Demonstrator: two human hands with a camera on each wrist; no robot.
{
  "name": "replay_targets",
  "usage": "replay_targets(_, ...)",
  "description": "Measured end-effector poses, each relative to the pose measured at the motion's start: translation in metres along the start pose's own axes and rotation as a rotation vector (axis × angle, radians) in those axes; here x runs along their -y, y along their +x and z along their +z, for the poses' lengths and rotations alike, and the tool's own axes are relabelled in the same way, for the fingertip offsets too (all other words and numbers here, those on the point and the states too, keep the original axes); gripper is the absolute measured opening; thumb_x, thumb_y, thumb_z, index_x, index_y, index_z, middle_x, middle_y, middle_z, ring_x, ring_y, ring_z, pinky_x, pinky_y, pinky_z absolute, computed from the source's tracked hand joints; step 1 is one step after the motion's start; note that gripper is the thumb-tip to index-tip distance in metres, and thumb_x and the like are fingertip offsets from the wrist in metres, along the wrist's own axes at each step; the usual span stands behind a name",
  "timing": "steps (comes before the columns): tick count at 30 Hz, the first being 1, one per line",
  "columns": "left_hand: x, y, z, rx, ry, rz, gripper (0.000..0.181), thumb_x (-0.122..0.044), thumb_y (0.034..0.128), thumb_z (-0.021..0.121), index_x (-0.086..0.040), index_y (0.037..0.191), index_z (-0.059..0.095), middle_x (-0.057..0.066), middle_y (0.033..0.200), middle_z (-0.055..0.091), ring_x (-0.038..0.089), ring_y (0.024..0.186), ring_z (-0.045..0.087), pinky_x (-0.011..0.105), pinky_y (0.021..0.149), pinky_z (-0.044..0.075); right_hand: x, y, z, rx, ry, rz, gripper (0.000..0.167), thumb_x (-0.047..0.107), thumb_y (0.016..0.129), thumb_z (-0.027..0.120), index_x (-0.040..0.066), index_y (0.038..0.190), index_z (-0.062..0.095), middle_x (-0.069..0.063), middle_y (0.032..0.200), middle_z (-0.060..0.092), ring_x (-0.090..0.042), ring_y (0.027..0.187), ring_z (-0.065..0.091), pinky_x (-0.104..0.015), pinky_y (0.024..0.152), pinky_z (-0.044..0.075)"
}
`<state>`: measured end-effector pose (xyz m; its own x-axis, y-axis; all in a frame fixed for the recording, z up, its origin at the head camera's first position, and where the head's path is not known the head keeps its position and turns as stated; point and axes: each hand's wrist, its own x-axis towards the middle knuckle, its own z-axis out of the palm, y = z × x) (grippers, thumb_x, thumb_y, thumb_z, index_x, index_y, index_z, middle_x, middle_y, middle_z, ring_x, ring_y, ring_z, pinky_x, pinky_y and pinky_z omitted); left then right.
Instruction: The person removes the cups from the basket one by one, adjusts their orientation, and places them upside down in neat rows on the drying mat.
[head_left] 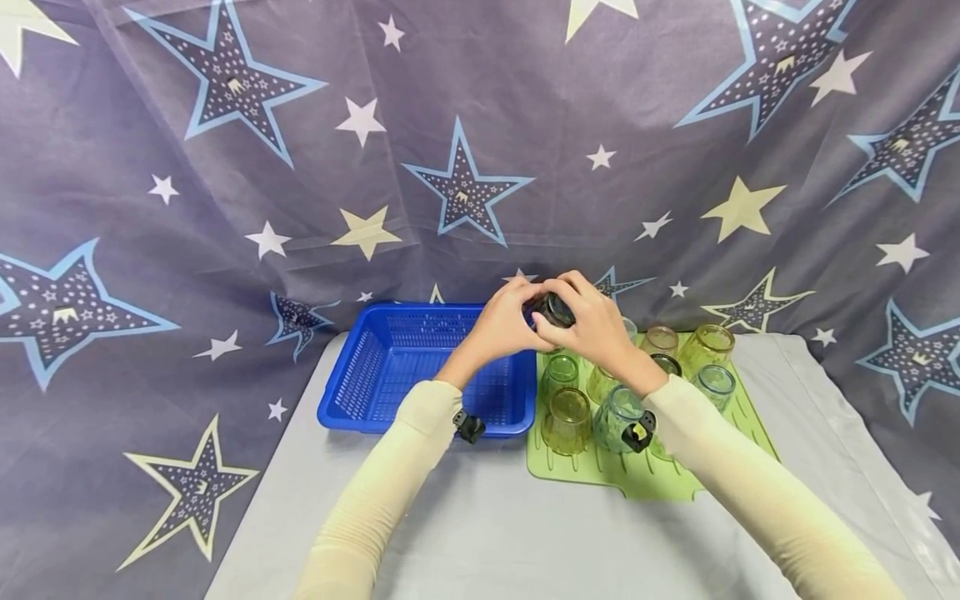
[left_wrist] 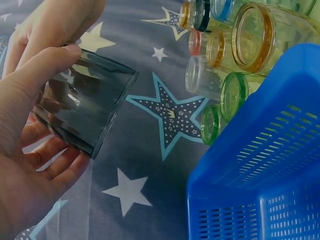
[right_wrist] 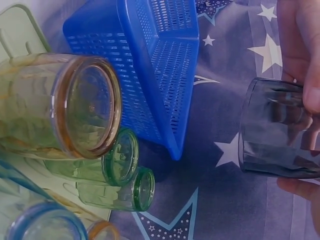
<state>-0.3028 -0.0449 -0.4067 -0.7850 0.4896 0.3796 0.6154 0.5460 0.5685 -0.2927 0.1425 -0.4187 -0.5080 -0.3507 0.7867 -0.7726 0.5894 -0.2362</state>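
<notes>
A dark grey drinking glass (head_left: 557, 311) is held up above the drying mat's far left corner, between both hands. My left hand (head_left: 508, 323) grips it from the left; in the left wrist view the thumb lies over the tinted glass wall (left_wrist: 87, 102) and the fingers curl beneath. From the other side my right hand (head_left: 600, 327) holds the same glass. Its straight rim and smoky wall (right_wrist: 272, 131) show in the right wrist view, with fingers on it at the frame's right edge. Part of the glass is hidden by the hands in the head view.
At the left stands a blue perforated plastic basket (head_left: 330, 404). Right beside it lies a light green drying mat (head_left: 577, 475) bearing several upside-down coloured glasses, among them an amber one (head_left: 567, 423) and a blue one (head_left: 715, 385). A star-patterned curtain (head_left: 555, 100) hangs behind the table (head_left: 465, 533).
</notes>
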Motion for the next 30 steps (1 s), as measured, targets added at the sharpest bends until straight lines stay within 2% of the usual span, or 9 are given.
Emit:
replay_targets(4,-0.002,-0.001,-0.005,0.051,-0.026,-0.019,0.067,-0.03,0.0741,0.09,-0.017,0.135,0.065,0.003,0.11,0.058,0.017,0.098,0.055,0.035,0.088,0.054,0.0,0.001,0.0,-0.007,-0.005,-0.016,0.036,0.029,0.085,0.074,0.008,0.115,0.07,-0.014,0.104,0.064,-0.029,0.07,0.064,-0.041,0.055,0.055)
replay_targets(9,-0.001,-0.002,-0.015,0.128,-0.084,-0.021,0.068,-0.027,0.0777,0.088,-0.015,0.139,0.061,0.007,0.116,0.058,0.02,0.109,0.058,0.036,0.1,0.055,0.001,0.003,-0.001,0.004,-0.02,-0.04,0.035,0.028,0.087,0.073,0.007,0.115,0.071,-0.014,0.104,0.064,-0.027,0.07,0.063,-0.039,0.054,0.053)
replay_targets(14,0.004,-0.006,-0.026,0.204,-0.143,-0.029,0.071,-0.022,0.0827,0.084,-0.013,0.147,0.055,0.009,0.133,0.059,0.023,0.125,0.057,0.044,0.109,0.051,0.002,0.005,-0.003,0.012,-0.014,-0.035,0.035,0.027,0.087,0.074,0.007,0.116,0.07,-0.014,0.104,0.064,-0.026,0.068,0.061,-0.036,0.052,0.051)
replay_targets(17,0.009,-0.009,-0.033,0.228,-0.133,-0.057,0.069,-0.02,0.0876,0.079,-0.01,0.15,0.051,0.011,0.141,0.057,0.026,0.13,0.057,0.046,0.11,0.049,0.003,0.007,-0.005,0.014,-0.019,-0.026,0.035,0.027,0.087,0.075,0.007,0.115,0.07,-0.014,0.105,0.064,-0.025,0.069,0.062,-0.037,0.053,0.051)
replay_targets(20,0.016,-0.013,-0.043,0.214,-0.108,-0.123,0.064,-0.019,0.092,0.074,-0.006,0.15,0.05,0.016,0.144,0.057,0.031,0.131,0.057,0.046,0.11,0.049,0.003,0.009,-0.006,0.018,-0.033,-0.013,0.035,0.029,0.087,0.074,0.007,0.114,0.07,-0.013,0.105,0.064,-0.026,0.07,0.062,-0.039,0.054,0.053)
replay_targets(22,0.022,-0.016,-0.052,0.188,-0.097,-0.189,0.06,-0.018,0.0936,0.072,-0.003,0.148,0.051,0.02,0.142,0.059,0.035,0.13,0.058,0.046,0.11,0.049,0.003,0.011,-0.008,0.019,-0.041,-0.003,0.035,0.03,0.086,0.074,0.008,0.114,0.07,-0.012,0.105,0.064,-0.025,0.07,0.063,-0.04,0.055,0.053)
replay_targets(30,0.05,-0.035,-0.095,0.096,-0.108,-0.516,0.052,-0.018,0.0945,0.068,0.002,0.141,0.057,0.024,0.135,0.064,0.036,0.126,0.06,0.048,0.107,0.05,-0.001,0.014,-0.016,-0.005,-0.05,-0.007,0.034,0.031,0.086,0.072,0.008,0.111,0.069,-0.011,0.103,0.065,-0.025,0.068,0.061,-0.041,0.053,0.05)
